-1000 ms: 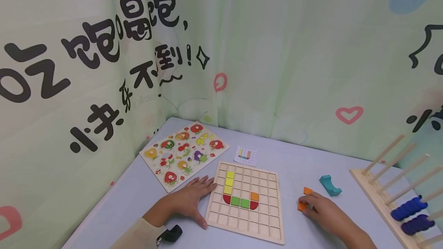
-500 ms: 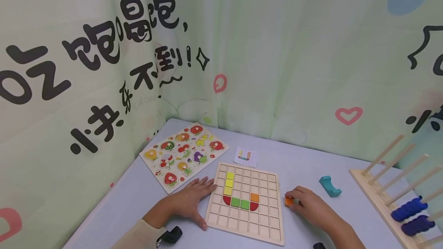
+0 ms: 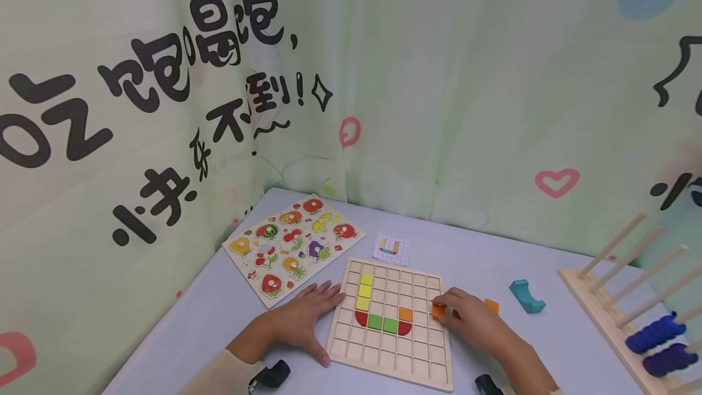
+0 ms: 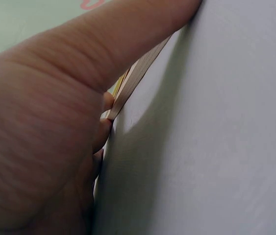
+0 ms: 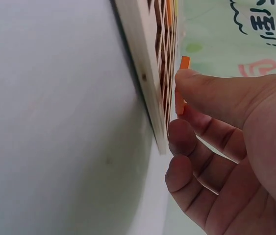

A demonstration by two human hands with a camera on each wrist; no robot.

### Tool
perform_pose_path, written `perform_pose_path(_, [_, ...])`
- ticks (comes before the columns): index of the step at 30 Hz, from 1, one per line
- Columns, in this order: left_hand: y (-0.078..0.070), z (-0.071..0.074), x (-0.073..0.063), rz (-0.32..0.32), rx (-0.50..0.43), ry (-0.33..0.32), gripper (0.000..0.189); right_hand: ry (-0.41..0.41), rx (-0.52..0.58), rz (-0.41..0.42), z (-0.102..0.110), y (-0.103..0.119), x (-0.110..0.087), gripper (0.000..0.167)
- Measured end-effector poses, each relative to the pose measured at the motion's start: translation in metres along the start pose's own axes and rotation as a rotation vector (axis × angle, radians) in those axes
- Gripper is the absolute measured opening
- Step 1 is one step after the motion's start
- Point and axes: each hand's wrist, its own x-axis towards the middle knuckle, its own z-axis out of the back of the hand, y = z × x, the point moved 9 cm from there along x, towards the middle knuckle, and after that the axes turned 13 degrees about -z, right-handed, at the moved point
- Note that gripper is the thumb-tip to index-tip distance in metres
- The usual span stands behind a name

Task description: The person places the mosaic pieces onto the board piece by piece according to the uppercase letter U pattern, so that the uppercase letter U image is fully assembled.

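My right hand (image 3: 474,320) pinches an orange square tile (image 3: 438,311) between thumb and fingers, over the right edge of a wooden grid board (image 3: 425,361). The right wrist view shows that orange tile (image 5: 182,88) on edge beside the board's rim (image 5: 145,73). My left hand (image 3: 298,322) lies spread at the board's left side, fingertips at its edge. Set in the grid are yellow squares (image 3: 364,291), two green squares (image 3: 382,323), two red quarter-rounds (image 3: 404,328) and an orange square (image 3: 405,314). Another orange square (image 3: 492,305) lies on the table behind my right hand.
A fruit puzzle board (image 3: 293,242) lies at the back left. Behind the grid is a small pattern card (image 3: 391,249). To the right are a teal curved block (image 3: 528,296) and a wooden peg rack (image 3: 606,322) with blue and purple rings. Patterned curtains stand behind the table.
My right hand has picked up one orange tile from the table and carried it left to the board's edge. The left hand stays in place.
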Motion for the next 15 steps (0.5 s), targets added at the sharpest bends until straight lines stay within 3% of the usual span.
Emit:
perform_pose_path(6, [0.000, 0.000, 0.001, -0.006, 0.012, -0.004, 0.124, 0.004, 0.009, 0.075, -0.002, 0.014, 0.004, 0.027])
perform_pose_path(15, [-0.002, 0.002, 0.000, -0.022, 0.021, -0.012, 0.124, 0.016, 0.031, 0.079, -0.008, 0.027, 0.014, 0.028])
